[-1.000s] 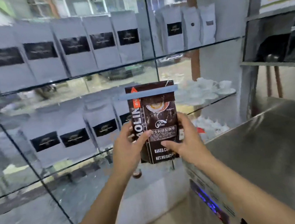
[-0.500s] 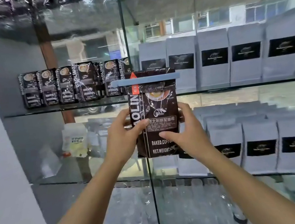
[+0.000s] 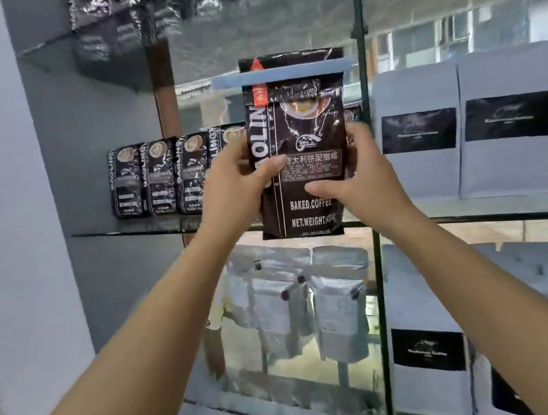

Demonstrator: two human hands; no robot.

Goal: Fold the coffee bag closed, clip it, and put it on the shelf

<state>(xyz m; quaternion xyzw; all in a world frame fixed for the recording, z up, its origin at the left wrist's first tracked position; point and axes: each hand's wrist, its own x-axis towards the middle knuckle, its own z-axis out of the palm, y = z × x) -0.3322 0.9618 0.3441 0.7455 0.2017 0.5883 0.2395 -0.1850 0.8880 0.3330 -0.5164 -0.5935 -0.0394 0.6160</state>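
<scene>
I hold a dark brown coffee bag (image 3: 304, 127) upright in front of a glass shelf unit. A long pale blue clip (image 3: 280, 73) runs across its folded top and sticks out at both sides. My left hand (image 3: 232, 185) grips the bag's left edge, thumb on the front. My right hand (image 3: 362, 176) grips the right edge, thumb across the lower front. The bag's bottom hangs level with the glass shelf (image 3: 124, 232) where matching dark bags stand.
A row of dark coffee bags (image 3: 158, 178) stands on that shelf at the left. Grey pouches with black labels (image 3: 463, 129) fill the shelf to the right. Silver pouches (image 3: 312, 309) sit on a lower level. A vertical glass divider (image 3: 363, 93) rises just right of the bag.
My view has swung left along the shelving and closer. The bag stays gripped in both hands and now sits higher, in front of the shelf with the dark bags.
</scene>
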